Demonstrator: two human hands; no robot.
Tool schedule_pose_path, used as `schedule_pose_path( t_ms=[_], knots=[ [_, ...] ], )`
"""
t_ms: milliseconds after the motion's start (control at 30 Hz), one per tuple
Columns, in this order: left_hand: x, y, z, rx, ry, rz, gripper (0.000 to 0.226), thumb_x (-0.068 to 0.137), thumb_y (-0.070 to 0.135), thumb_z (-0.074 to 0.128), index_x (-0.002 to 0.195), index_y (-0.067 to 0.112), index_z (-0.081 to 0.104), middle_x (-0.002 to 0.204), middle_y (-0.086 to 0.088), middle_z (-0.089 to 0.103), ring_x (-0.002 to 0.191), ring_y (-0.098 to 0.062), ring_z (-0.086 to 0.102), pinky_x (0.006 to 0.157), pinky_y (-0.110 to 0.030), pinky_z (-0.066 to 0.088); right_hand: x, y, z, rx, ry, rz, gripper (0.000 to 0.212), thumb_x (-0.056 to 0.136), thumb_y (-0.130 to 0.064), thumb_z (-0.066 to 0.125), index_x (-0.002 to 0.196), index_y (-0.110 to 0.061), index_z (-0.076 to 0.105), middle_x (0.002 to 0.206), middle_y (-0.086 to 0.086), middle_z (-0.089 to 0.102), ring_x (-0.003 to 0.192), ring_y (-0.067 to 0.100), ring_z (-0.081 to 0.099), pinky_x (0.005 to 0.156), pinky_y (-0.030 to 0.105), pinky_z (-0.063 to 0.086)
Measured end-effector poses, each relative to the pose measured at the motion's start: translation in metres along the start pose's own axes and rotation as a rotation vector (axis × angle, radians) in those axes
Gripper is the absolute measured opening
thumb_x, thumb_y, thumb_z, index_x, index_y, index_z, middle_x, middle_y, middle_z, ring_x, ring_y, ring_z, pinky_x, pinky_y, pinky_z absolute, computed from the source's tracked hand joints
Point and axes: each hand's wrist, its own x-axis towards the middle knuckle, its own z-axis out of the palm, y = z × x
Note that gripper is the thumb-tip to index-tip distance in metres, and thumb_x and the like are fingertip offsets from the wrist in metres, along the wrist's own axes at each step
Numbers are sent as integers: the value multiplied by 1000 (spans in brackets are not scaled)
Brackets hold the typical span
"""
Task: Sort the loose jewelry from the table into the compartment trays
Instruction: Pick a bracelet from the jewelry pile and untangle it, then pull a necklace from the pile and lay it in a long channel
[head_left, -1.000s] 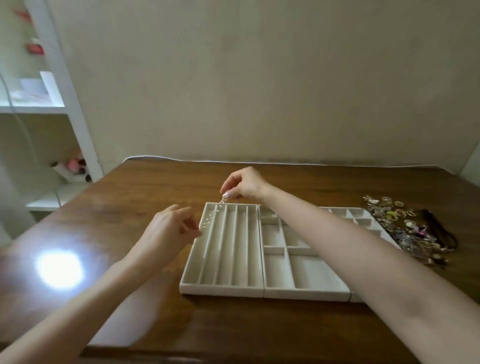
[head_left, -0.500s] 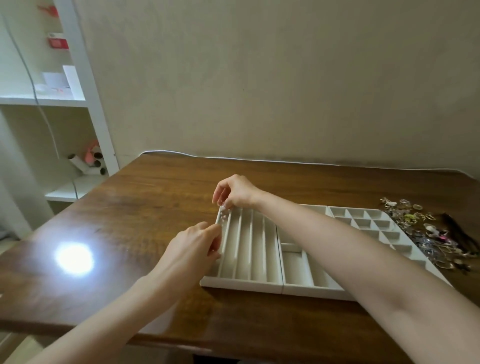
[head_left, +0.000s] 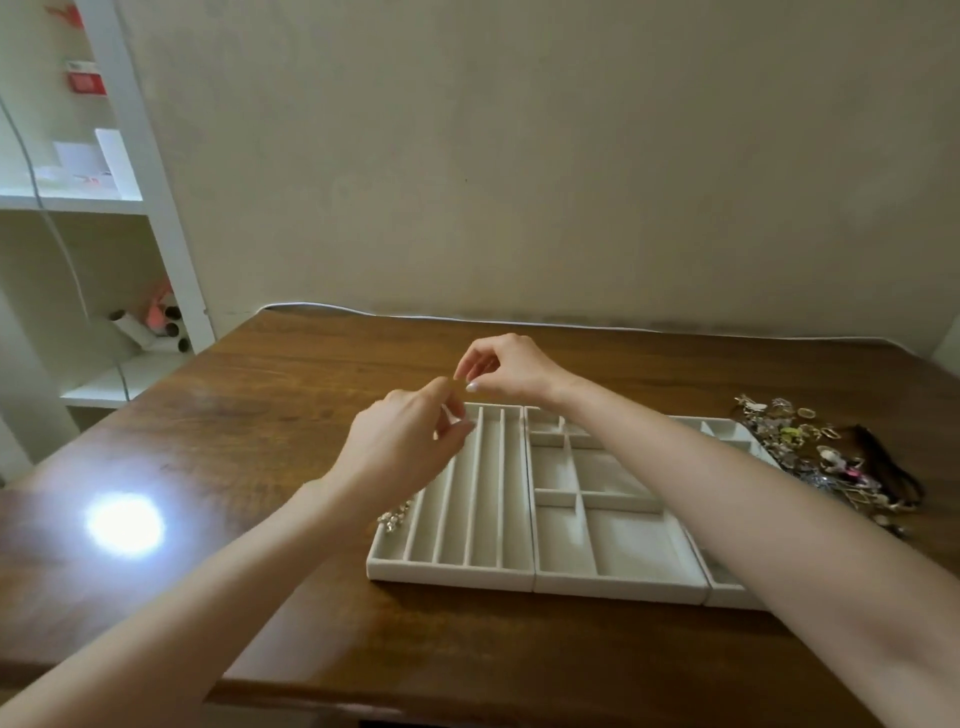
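A brown wooden table (head_left: 291, 395) stood against a plain wall, with white shelves (head_left: 156, 208) at the upper left of the frame. Half a second earlier, your left hand (head_left: 410, 441) was at the middle of the slotted tray (head_left: 452, 574)'s left edge. It had since moved up to the tray's far left corner, fingers curled, just below your right hand (head_left: 506, 366), also curled. Whether either hand pinched the bead chain (head_left: 397, 514) could not be told. The chain's near end showed at the tray's left edge, under your forearm. The loose jewelry pile (head_left: 810, 452) lay at the right of the frame.
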Motion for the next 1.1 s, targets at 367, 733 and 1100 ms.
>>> schedule_pose_path(
  t_ms=[367, 733, 1100],
  knots=[
    [104, 114, 96, -261, -205, 127, 16, 89, 24, 54, 101, 14, 61, 101, -5, 66, 94, -24, 60, 83, -39, 51, -112, 107, -123, -82, 216, 233, 11, 87, -14, 66, 95, -19, 70, 94, -4, 68, 85, 6, 64, 72, 20, 51],
    [135, 209, 161, -223, -342, 337, 16, 87, 16, 60, 103, 13, 62, 112, -7, 55, 103, -22, 55, 87, -34, 49, -196, 182, -177, -144, 241, 456, 13, 85, -12, 68, 92, -23, 67, 99, -4, 66, 91, 8, 61, 66, 12, 43],
    [155, 222, 187, 85, -390, 415, 21, 91, 28, 57, 110, 24, 64, 123, -5, 49, 118, -24, 40, 97, -34, 35, -193, 198, -162, -169, 96, 459, 24, 80, -32, 73, 103, -25, 69, 125, -1, 60, 113, 18, 55, 89, 29, 42]
  ],
)
